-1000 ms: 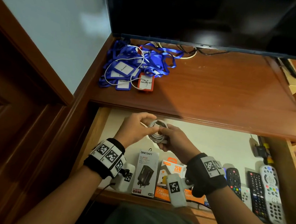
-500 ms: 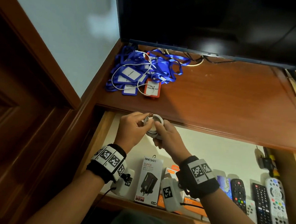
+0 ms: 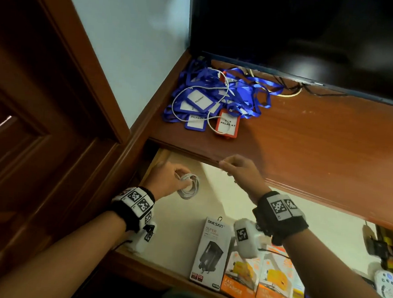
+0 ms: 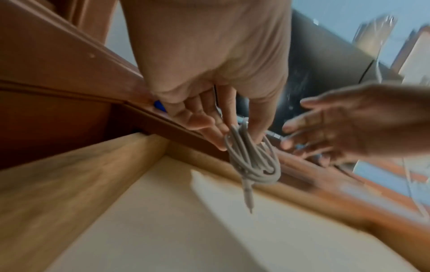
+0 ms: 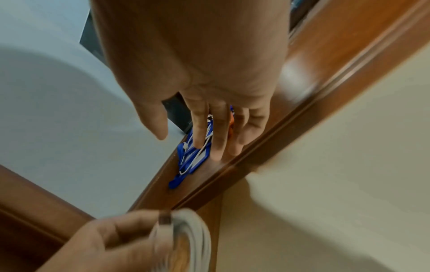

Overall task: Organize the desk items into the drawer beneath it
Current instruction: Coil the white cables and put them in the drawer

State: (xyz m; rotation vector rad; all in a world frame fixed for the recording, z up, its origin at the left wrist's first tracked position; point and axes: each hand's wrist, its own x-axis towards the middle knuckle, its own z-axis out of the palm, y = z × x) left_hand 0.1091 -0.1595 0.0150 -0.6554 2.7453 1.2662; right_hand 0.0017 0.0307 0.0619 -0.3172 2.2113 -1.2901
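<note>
My left hand (image 3: 173,177) pinches a coiled white cable (image 3: 189,186) just above the back left corner of the open drawer (image 3: 338,238); the left wrist view shows the coil (image 4: 252,160) hanging from my fingertips with a plug end dangling. My right hand (image 3: 232,166) is empty, fingers straight, reaching over the desk edge toward a pile of blue lanyards and badge holders (image 3: 208,98) with a loose white cable (image 3: 213,114) on it, at the desk's back left. In the right wrist view the lanyards (image 5: 193,156) lie just beyond my fingers (image 5: 216,139).
In the drawer front lie a black charger box (image 3: 210,252), orange charger boxes (image 3: 261,279) and remotes (image 3: 388,285) at the right. A dark screen (image 3: 303,33) stands over the wooden desk top (image 3: 319,145). A wooden door frame (image 3: 63,74) rises to the left.
Both hands held the coiled cable before. My right hand has let go and risen toward the desk edge; my left hand has carried the coil left and down into the drawer.
</note>
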